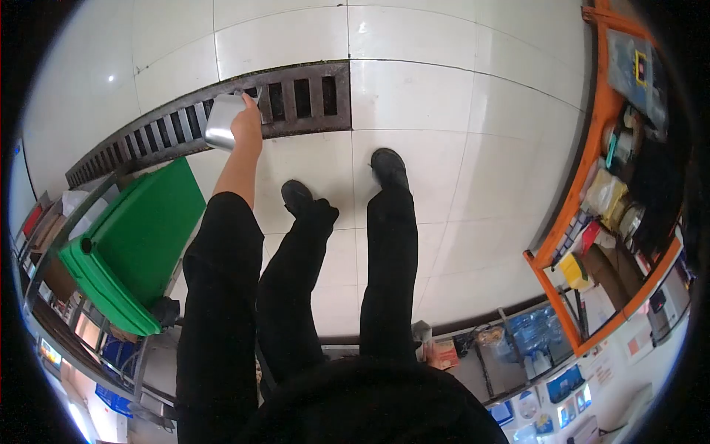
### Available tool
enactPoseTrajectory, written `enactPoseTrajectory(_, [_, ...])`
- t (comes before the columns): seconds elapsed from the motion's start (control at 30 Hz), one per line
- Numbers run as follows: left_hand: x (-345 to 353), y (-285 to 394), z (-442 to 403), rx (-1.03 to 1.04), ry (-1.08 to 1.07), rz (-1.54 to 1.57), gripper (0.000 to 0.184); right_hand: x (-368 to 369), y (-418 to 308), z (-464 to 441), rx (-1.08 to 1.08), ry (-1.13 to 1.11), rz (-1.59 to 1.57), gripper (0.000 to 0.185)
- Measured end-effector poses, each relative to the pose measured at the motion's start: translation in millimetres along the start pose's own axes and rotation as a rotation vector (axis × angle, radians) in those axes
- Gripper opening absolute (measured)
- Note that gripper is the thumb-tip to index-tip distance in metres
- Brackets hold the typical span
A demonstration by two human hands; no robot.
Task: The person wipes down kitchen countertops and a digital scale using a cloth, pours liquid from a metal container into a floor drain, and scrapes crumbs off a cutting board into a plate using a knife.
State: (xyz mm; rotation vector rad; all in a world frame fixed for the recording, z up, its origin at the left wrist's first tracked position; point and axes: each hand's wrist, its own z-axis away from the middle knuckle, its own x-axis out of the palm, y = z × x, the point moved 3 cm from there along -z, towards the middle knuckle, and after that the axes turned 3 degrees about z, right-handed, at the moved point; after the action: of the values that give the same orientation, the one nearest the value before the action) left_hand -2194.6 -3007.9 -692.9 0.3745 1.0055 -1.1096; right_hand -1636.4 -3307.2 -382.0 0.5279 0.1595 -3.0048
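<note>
My left hand (248, 124) reaches out over the floor drain with its fingers wrapped round a shiny metal jug (220, 122). The jug is above the slotted drain grate (322, 95), and its inside cannot be seen. Part of a thin metal piece, perhaps its handle, shows beside my fingers. Below and left of this hand stands a green wheeled bin (140, 229) with its lid down. My right hand is out of view.
White floor tiles (414, 96) surround the grate, and my two shoes (388, 169) stand on them. At the right is an orange shelf frame (595, 140) packed with tools and boxes. Behind me, a low rack holds clear plastic bottles (536, 329).
</note>
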Motion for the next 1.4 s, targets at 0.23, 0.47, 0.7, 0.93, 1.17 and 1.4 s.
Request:
enactPoseTrajectory(0.23, [-66.0,-17.9,65.0,0.096,0.032,0.066,0.051,16.3,18.3,54.2,-0.055,-0.073,-0.1,0.033])
enactPoseTrajectory(0.47, [-106.1,-131.4,152.9,0.353,0.199,0.079,0.042,0.1,192.8,136.3,-0.183,-0.03,-0.682,0.032])
enactPoseTrajectory(0.7, [-161.1,0.0,345.9,0.7,-0.104,0.27,0.027,-32.0,314.0,173.6,-0.067,0.259,-0.819,0.03])
enactPoseTrajectory(0.93, [-160.5,235.1,571.3,0.648,-0.251,0.663,0.042,-102.7,401.0,113.8,0.006,0.705,-1.012,0.032])
enactPoseTrajectory(1.17, [-165.9,421.5,745.8,0.673,-0.45,1.005,0.06,-202.6,486.7,113.8,0.259,0.85,-1.07,0.031])
enactPoseTrajectory(1.4, [-146.5,711.1,1020.7,1.173,-0.979,0.846,0.049,-381.2,545.9,71.7,0.287,0.929,-1.185,0.031])
